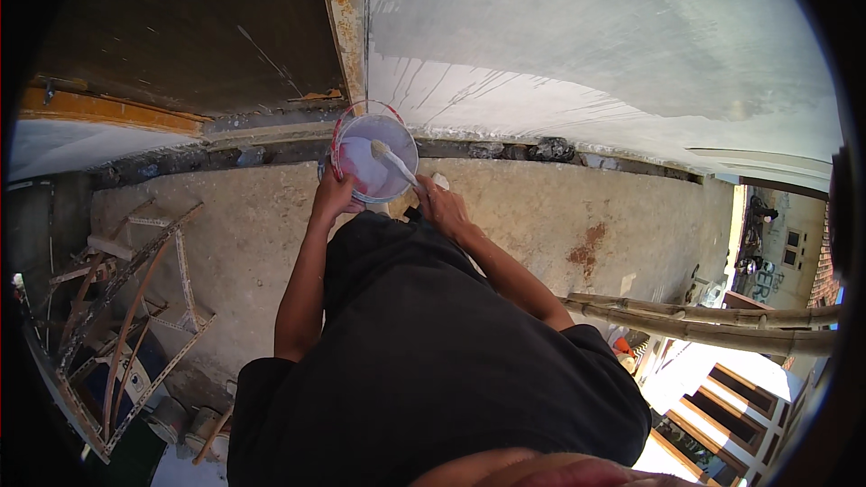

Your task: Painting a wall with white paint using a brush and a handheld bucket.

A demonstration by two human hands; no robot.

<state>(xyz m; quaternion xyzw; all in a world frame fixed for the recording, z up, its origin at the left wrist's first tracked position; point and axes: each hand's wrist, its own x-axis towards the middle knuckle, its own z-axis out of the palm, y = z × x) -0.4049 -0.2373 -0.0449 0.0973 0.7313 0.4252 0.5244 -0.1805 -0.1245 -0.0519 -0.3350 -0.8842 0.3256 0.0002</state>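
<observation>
A paint bucket (408,182) with a red-marked rim stands before me, holding pale whitish liquid. Its near left rim is in the grip of my left hand (337,196), fingers closed over the edge. My right hand (442,208) is closed around the lower end of a white-smeared paintbrush (398,163). The brush's beige head lies inside the bucket; whether it touches the liquid I cannot tell. A small whitish piece (440,181) shows beside my right fingers, its kind unclear.
A partly wet, streaked white wall (577,45) rises ahead, beside a dark panel (198,27) with a worn yellow frame. On the left stands a paint-spotted metal frame (135,298), with buckets (169,419) behind. Bamboo poles (704,323) cross at right above the concrete floor (532,216).
</observation>
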